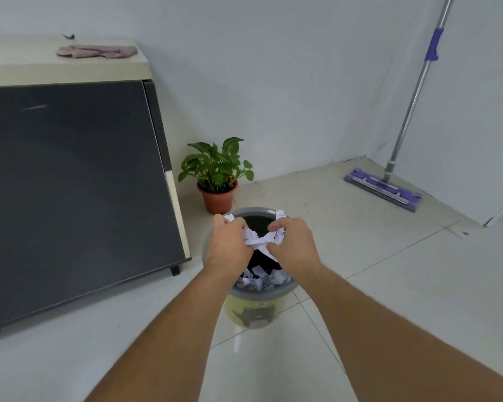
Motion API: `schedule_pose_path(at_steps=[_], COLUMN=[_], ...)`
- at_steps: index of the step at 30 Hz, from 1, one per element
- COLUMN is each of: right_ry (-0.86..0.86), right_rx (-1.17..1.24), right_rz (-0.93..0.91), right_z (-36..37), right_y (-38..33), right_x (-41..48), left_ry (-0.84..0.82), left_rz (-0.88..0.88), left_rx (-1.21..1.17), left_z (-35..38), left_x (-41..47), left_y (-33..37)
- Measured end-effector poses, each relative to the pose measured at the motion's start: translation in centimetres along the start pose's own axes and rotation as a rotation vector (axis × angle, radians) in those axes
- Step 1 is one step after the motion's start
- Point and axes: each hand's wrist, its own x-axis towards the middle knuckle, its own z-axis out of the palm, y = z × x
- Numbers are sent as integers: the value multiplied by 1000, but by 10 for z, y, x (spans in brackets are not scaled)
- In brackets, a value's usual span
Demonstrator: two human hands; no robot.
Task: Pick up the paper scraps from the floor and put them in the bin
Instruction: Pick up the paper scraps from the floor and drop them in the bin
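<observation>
A yellow bin [256, 310] with a grey rim stands on the tiled floor, directly under my hands. Crumpled white paper scraps [262, 281] lie inside it against a black liner. My left hand [225, 245] and my right hand [295, 246] are held together over the bin's mouth, both closed on a bunch of white paper scraps [259, 237] that bridges the gap between them. More scrap ends stick out past the knuckles of each hand. No loose scraps show on the floor in view.
A dark cabinet [70, 184] with a pale top stands at the left, a pinkish cloth [98, 51] on it. A potted plant [217, 175] sits just behind the bin. A purple flat mop [384, 187] leans in the right corner.
</observation>
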Motion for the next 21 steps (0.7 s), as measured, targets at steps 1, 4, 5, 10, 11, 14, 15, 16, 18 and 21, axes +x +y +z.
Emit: schedule_pose_path(at_steps=[1,4,5,10,11,14,15,16,18,21], right_ry=[-43,-192,-232,-217,-180,-92,-78,-77,-89,-156], right_rx=[-8,-72,-115,-264,-256,-181,-151,-119,-61,-7], right_rz=[19,48,62,124,107,41,15,-16,-106,-215], right_z=[5,24,30,43,44,50,53,59,77,116], right_y=[4,13,16,17,14,-3,-12,-22,-43,-64], right_x=[2,5,6,2,-1,-15,-23,-32,-52,-85], left_ry=[-14,-138,-192,-190,-158,-61,-29,-4,0,-41], left_rz=[4,-9,-6,41,50,17,-13,-46,-119,-235], left_rx=[-14,25,46,7,-1,8,15,24,48,101], left_z=[3,13,16,15,7,-27,-40,-53,-76,-102], left_x=[-1,-3,-4,-3,-5,-12,-16,-20,-34,-68], left_y=[-3,-14,-17,-31,-35,-53,-64,-78,-111,-171])
